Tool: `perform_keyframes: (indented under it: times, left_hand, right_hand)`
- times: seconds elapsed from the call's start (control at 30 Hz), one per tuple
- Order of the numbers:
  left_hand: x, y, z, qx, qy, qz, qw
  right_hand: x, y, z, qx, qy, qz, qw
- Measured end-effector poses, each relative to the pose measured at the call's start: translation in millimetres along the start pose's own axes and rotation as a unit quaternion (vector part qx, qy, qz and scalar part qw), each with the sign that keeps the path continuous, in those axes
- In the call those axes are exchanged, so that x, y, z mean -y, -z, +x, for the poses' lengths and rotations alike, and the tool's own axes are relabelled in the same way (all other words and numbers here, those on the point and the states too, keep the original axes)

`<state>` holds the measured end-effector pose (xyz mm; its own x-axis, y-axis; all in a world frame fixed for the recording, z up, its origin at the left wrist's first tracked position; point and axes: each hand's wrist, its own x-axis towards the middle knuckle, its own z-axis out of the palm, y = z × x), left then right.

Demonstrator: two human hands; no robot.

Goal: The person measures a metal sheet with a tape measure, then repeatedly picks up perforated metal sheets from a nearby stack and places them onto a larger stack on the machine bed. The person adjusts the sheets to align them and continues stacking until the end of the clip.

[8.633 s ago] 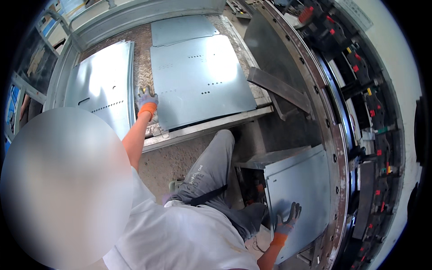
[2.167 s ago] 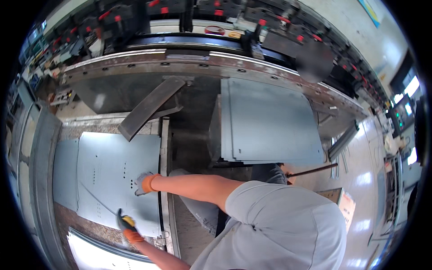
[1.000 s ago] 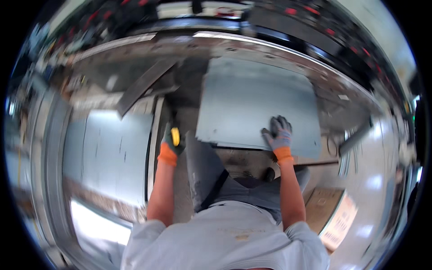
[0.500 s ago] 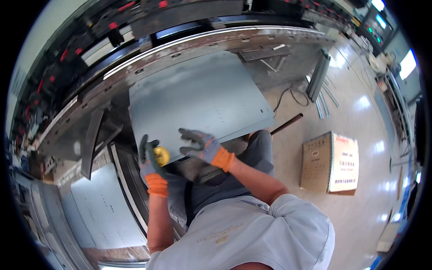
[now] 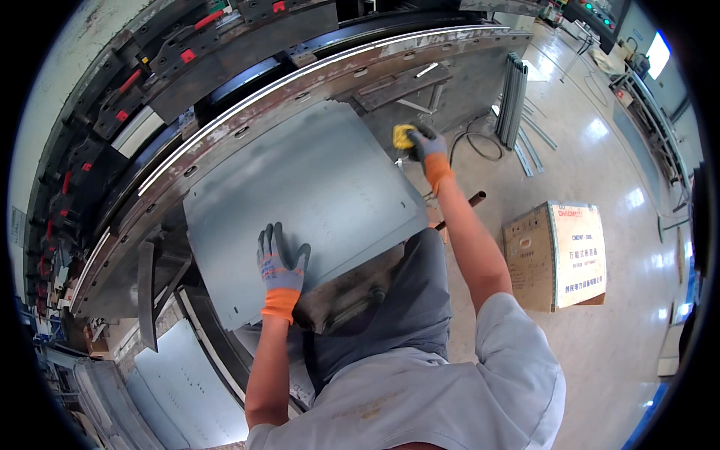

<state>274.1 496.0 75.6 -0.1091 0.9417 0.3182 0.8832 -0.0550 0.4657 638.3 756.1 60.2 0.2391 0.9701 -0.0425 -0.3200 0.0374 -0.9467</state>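
Carton (image 5: pixel 556 259) and bars (image 5: pixel 513 101) stand right of right grip (image 5: pixel 430 146), which clasps tape measure (image 5: pixel 403 136); left grip (image 5: pixel 282 264) lies spread over metal sheet (image 5: pixel 334 180).

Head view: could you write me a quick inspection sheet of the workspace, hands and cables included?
Surface: stacked grey metal sheets, edges slightly offset; support beneath mostly hidden.
Things in use: yellow tape measure, held past the stack's right edge.
Clutter: brown box and loose metal strips on the floor.
Hands: left hand spread on the stack; right hand closed around the tape measure.
Cables: dark cable looped on the floor.
Surroundings: long machine along the stack's far side; more metal sheets at lower left.
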Motion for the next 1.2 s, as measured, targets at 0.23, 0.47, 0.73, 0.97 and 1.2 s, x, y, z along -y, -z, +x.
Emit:
perform_keyframes:
  times: [0.23, 0.47, 0.73, 0.97, 1.2]
  left_hand:
    - [-7, -5, 5, 0.090, 0.054, 0.130, 0.986]
    - [-14, 2, 8, 0.070, 0.057, 0.134, 0.987]
    - [-10, -3, 17, 0.070, 0.051, 0.111, 0.990]
    - [4, -12, -30, -0.027, -0.103, -0.063, 0.992]
    - [20, -124, -168, 0.267, 0.040, -0.198, 0.942]
  right_hand:
    - [-38, 6, 196, -0.081, 0.010, 0.025, 0.996]
    - [-56, -34, 269, -0.075, 0.159, -0.571, 0.802]
    - [-75, 28, 218, 0.029, 0.031, -0.387, 0.921]
    - [-181, 109, -26, 0.036, -0.135, -0.097, 0.985]
    - [-285, 18, -290, 0.515, -0.277, -0.576, 0.571]
